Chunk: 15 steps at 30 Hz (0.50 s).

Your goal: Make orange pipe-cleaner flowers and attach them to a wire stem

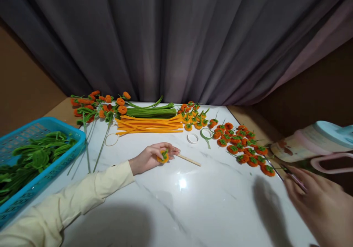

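My left hand point(154, 156) is over the middle of the white table, closed on a small yellow pipe-cleaner flower point(162, 156) with a green part on its side. A thin wooden stick point(190, 160) reaches from the fingertips toward the right; whether they grip it or only touch it I cannot tell. At the right table edge, my right hand point(320, 199) is closed around a slim dark pointed tool point(296, 180), its exact kind unclear. Several orange flowers with green parts point(252, 161) lie just left of that hand.
Yellow pipe cleaners point(149, 124) and green ones point(150, 111) lie at the back. A blue basket point(82, 138) of green pieces is at left, near stemmed orange flowers point(121, 101). White tape point(192, 138), green tape point(206, 133) and a lidded cup point(306, 142) are rightward.
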### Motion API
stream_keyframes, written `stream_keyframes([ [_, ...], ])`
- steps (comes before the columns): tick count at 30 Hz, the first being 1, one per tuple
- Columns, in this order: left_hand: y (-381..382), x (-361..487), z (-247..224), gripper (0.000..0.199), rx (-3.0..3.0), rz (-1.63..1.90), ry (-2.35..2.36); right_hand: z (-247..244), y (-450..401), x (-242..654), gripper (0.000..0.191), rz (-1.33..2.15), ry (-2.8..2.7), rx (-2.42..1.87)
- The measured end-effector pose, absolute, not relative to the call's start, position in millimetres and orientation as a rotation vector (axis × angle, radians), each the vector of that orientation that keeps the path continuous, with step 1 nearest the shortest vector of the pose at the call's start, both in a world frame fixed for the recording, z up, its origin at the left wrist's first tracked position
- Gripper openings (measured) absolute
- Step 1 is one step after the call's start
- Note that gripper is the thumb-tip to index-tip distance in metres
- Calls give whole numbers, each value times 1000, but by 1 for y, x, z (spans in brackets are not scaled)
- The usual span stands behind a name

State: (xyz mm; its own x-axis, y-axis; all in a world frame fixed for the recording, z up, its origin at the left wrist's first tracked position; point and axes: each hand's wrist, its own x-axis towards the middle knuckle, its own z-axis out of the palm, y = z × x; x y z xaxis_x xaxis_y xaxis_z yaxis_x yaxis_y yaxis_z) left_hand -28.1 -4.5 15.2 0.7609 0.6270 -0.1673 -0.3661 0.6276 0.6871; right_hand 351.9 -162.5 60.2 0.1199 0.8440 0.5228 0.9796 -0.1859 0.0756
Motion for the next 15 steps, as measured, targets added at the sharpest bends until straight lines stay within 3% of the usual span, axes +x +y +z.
stream_keyframes([
  [3, -6, -28, 16, 44, 667, 556, 375, 67, -131, 263, 22, -99, -1996, -1648],
  [5, -7, -28, 17, 47, 641, 511, 341, 62, -112, 216, 18, 56, -2077, -1343],
  [11, -11, -28, 19, 47, 544, 403, 281, 45, -82, 152, 26, -415, -2439, -729],
  [15, -11, -26, 18, 45, 506, 409, 277, 42, -74, 148, 26, -536, -2453, -615],
])
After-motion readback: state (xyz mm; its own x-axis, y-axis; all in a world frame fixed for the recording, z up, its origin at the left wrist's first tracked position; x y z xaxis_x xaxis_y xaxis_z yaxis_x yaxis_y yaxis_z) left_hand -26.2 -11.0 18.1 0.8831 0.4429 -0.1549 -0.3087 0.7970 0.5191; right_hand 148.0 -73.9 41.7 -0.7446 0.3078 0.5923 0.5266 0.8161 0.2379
